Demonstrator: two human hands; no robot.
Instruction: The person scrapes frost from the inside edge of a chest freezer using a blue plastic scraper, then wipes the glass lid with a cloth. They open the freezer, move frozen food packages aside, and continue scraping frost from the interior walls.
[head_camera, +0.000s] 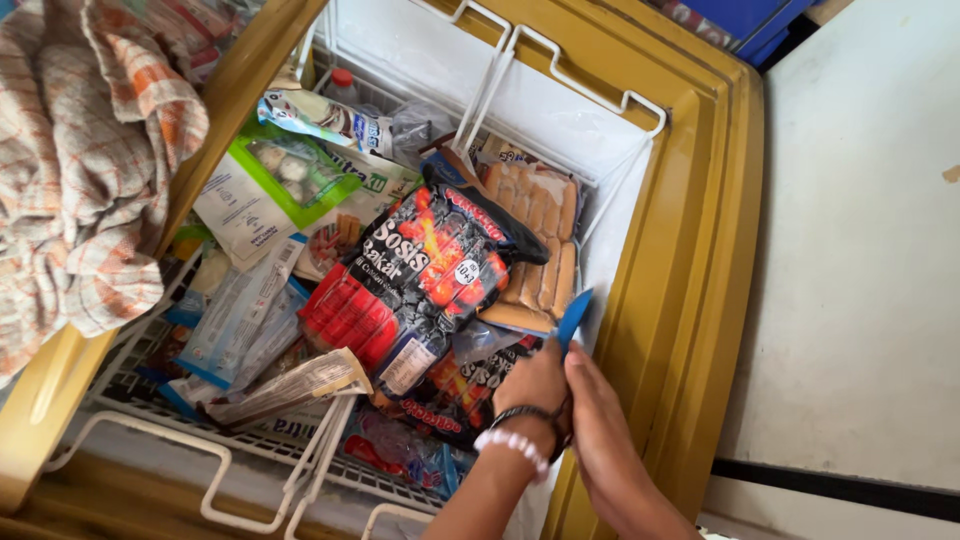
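My left hand (533, 384), with a dark band and a pink bead bracelet on the wrist, rests knuckles-up on the frozen packets at the freezer's right side. Its fingers curl down out of sight among them. My right hand (600, 435) lies right beside it, against the freezer's inner wall, with its fingers along a flat blue tool (574, 317) that sticks up from between the two hands. Just beyond the hands lies a big black-and-red sausage packet (420, 280), and behind it a clear pack of pale sausages (540, 235).
The open chest freezer has a yellow rim (690, 270) and white wire baskets (250, 450) holding several packets, among them a green-and-white bag (275, 185). A checked cloth (85, 160) hangs over the left rim. A pale floor (870, 250) lies to the right.
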